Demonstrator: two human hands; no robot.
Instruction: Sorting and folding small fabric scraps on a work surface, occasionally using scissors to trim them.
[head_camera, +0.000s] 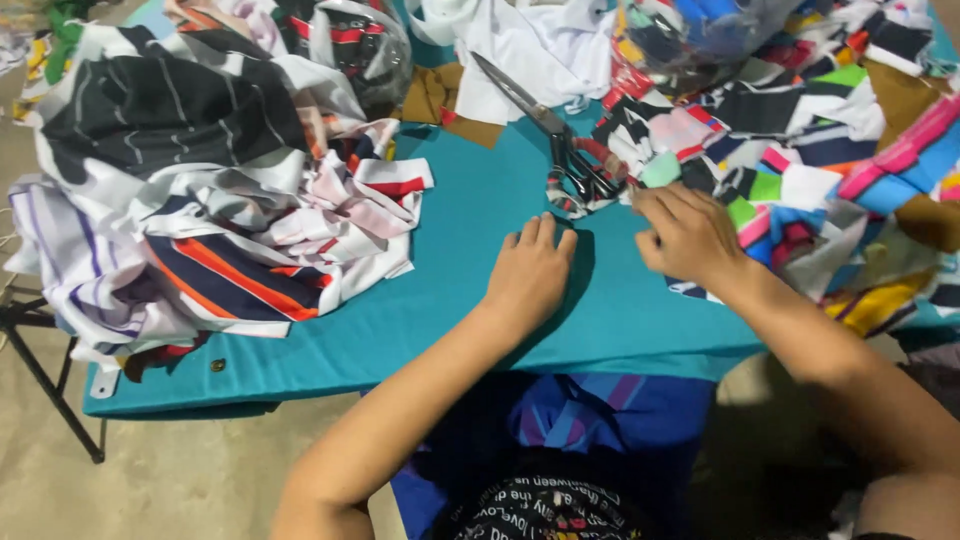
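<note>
Sorting fabric scraps, looks mid-way. Left hand (530, 272) flat, palm down on teal table cover (450, 290), fingers together, holding nothing. Right hand (688, 235) curled at edge of colourful scrap pile (800, 170), seemingly pinching a scrap; grip unclear. Scissors (560, 140) lying idle just beyond both hands. Striped heap (220, 190) at left, plenty apparently left.
</note>
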